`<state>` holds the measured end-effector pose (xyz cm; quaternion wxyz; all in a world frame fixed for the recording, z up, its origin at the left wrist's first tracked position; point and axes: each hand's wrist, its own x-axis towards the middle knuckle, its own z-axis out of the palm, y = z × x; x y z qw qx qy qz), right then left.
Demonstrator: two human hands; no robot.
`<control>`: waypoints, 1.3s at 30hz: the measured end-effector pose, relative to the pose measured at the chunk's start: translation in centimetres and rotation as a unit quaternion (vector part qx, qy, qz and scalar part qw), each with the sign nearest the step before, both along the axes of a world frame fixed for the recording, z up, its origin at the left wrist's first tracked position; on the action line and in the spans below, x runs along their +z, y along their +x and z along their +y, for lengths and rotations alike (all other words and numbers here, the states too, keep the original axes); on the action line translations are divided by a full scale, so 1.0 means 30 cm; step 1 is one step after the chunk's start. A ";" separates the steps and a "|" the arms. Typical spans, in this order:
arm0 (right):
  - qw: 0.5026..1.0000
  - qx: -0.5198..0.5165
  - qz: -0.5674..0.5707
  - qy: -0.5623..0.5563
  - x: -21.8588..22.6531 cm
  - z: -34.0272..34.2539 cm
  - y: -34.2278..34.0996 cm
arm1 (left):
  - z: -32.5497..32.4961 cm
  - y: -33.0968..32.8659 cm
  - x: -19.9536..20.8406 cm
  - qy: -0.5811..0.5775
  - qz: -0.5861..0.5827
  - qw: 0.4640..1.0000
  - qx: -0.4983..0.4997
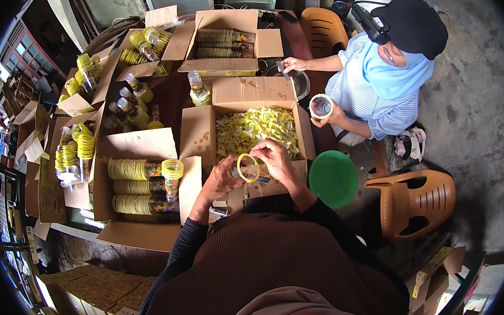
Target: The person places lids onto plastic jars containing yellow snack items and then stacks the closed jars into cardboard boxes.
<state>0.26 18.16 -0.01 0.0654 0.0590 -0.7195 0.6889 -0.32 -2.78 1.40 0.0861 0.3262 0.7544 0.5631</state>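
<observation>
My left hand (pixel 221 182) grips a clear plastic jar (pixel 250 170) lying sideways over the front edge of an open cardboard box (pixel 198 135). My right hand (pixel 273 157) pinches a yellow ring lid (pixel 245 167) at the jar's mouth. The box holds a heap of small yellow packets (pixel 256 130). To my left, another open box (pixel 138 145) holds rows of filled jars with yellow lids (pixel 130 169), and one upright jar (pixel 172 174) stands at its right side.
A person in a blue striped shirt sits across on the right, holding a clear jar (pixel 321 106). A green bowl (pixel 333 178) and a brown plastic chair (pixel 414 203) are at my right. More boxes of jars (pixel 225 41) crowd the dark table; stacked cartons (pixel 97 294) sit lower left.
</observation>
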 end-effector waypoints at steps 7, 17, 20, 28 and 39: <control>0.989 -0.147 0.025 0.022 -0.075 0.100 -0.066 | -0.023 0.030 0.002 0.196 -0.330 0.919 -0.094; 0.937 -0.164 0.135 0.278 -0.079 0.084 -0.059 | -0.019 0.010 -0.065 0.051 0.124 0.988 0.071; 0.957 -0.157 0.110 0.216 -0.063 0.036 -0.042 | 0.008 0.018 -0.024 -0.005 0.123 0.987 0.105; 0.972 -0.065 0.050 0.220 0.019 -0.026 0.005 | 0.026 0.010 -0.056 -0.128 0.175 0.961 0.170; 0.976 -0.022 -0.202 -0.076 0.004 -0.030 0.009 | 0.041 0.025 -0.052 -0.074 0.133 0.974 0.167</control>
